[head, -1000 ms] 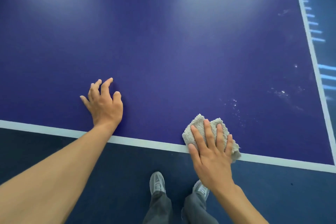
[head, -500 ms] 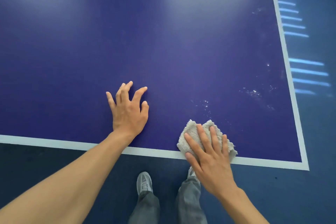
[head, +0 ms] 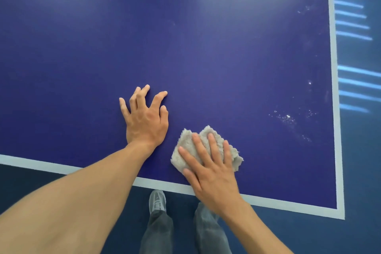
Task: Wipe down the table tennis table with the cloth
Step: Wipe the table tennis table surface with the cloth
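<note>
The blue table tennis table (head: 206,47) fills most of the view, with a white line along its near edge and right edge. A crumpled grey-beige cloth (head: 186,146) lies on the table close to the near edge. My right hand (head: 210,171) presses flat on the cloth with straight fingers. My left hand (head: 144,117) rests on the bare table just left of the cloth, fingers spread with the tips on the surface. White specks and smears (head: 286,117) dot the table to the right of the cloth, toward the right corner.
The table's near right corner (head: 340,214) is in view. Dark blue floor lies below and to the right, with light stripes (head: 354,80) on it. My legs and grey shoes (head: 157,202) stand at the near edge.
The view has shifted right along the table, bringing the right corner closer. My right hand has slid the cloth away from the near edge line. My left hand has moved right, nearer the cloth.
</note>
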A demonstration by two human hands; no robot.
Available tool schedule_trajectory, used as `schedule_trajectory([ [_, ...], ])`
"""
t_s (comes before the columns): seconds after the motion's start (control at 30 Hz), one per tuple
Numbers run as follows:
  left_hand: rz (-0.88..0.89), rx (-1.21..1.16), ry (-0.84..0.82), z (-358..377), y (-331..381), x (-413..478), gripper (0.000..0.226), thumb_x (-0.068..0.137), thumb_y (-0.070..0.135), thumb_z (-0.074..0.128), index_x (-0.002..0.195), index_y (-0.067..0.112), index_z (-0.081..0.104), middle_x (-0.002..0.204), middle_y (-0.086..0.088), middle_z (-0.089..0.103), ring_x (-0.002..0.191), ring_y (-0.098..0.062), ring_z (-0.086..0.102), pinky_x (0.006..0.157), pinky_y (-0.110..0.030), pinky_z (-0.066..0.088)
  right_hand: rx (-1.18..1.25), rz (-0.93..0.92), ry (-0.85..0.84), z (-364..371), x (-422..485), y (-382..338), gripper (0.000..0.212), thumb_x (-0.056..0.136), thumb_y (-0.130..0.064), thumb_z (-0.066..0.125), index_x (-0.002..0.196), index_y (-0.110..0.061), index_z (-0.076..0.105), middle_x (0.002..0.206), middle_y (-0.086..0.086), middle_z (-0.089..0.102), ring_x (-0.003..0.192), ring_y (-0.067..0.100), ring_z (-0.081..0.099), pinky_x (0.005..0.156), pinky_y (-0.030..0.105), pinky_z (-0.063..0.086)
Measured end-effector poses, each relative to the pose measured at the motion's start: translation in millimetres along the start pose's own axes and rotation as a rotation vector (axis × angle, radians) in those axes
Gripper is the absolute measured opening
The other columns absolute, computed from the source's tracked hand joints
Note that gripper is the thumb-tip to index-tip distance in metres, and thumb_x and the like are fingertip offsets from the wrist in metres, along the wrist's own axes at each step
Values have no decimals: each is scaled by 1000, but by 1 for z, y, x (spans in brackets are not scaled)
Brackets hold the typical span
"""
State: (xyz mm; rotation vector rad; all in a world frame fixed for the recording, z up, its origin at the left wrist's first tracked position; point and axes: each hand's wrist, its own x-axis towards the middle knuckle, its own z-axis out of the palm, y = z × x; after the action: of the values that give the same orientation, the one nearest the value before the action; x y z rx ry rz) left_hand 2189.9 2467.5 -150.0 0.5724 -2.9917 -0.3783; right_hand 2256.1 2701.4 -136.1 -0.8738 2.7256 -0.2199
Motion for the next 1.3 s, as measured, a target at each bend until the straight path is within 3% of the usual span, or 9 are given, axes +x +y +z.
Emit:
schedule_trajectory([
  [0.2, -12, 29, -20, -2, 2, 2, 48, 101, 39, 32, 145, 32, 49, 157, -8, 32, 149, -31, 30, 123, -68, 13, 4, 230, -22, -33, 29, 63, 55, 107, -56, 25, 160, -46, 30, 175, -4, 13, 161, 32, 6, 125, 66, 8],
  [0.37, -19, 72, -24, -4, 3, 3, 53, 101, 36, 33, 150, 21, 45, 156, -7, 35, 148, -31, 33, 122, -67, 16, 72, 429, 44, -49, 148, 55, 56, 108, -55, 12, 164, -47, 8, 176, -2, -5, 160, 34, -14, 123, 67, -6],
  [0.6, -22, 82, -39, -8, 5, 4, 55, 100, 36, 31, 150, 19, 47, 157, -10, 37, 148, -33, 34, 123, -67, 15, 15, -83, 47, -30, 120, 18, 50, 112, -49, 27, 160, -38, 37, 174, 2, 17, 161, 37, 8, 123, 68, 11],
  [0.77, -11, 72, -30, -6, 5, 5, 51, 101, 36, 33, 149, 26, 50, 156, -10, 35, 147, -34, 35, 122, -68, 15, -42, -154, -11, -30, 54, 76, 50, 111, -53, 28, 159, -43, 36, 174, -3, 19, 160, 36, 14, 122, 69, 17],
  [0.87, 2, 86, -28, -4, 3, 4, 50, 101, 36, 34, 149, 27, 49, 156, -10, 34, 147, -34, 35, 122, -69, 16, -45, 17, -29, -52, 78, 110, 53, 108, -53, 28, 158, -41, 41, 172, -2, 24, 159, 36, 16, 123, 68, 14],
  [1.0, 11, 94, -26, -2, 1, 5, 49, 101, 36, 34, 148, 28, 47, 156, -10, 35, 148, -34, 35, 122, -69, 16, 70, 350, 26, -80, 183, 125, 54, 108, -53, 21, 162, -50, 18, 175, -7, 0, 161, 29, -9, 126, 62, -7],
  [1.1, 9, 105, -33, -3, 1, 6, 50, 102, 36, 34, 149, 28, 46, 156, -10, 34, 148, -34, 35, 122, -68, 15, 146, 452, 31, -91, 263, 109, 57, 108, -53, 17, 164, -47, 8, 175, -4, -10, 159, 34, -17, 123, 67, -11],
  [1.2, 6, 121, -46, -5, 2, 5, 51, 102, 36, 34, 149, 25, 49, 156, -11, 35, 147, -34, 36, 122, -68, 17, 78, 280, -10, -82, 274, 58, 58, 109, -50, 18, 165, -42, 8, 176, 2, -7, 159, 40, -13, 122, 70, -8],
  [1.3, -4, 84, -26, -8, 5, 5, 50, 101, 35, 36, 146, 21, 54, 154, -12, 40, 145, -34, 39, 122, -67, 18, 15, -60, 6, -61, 224, 21, 54, 109, -51, 25, 162, -41, 30, 175, 1, 13, 161, 38, 4, 124, 67, 3],
])
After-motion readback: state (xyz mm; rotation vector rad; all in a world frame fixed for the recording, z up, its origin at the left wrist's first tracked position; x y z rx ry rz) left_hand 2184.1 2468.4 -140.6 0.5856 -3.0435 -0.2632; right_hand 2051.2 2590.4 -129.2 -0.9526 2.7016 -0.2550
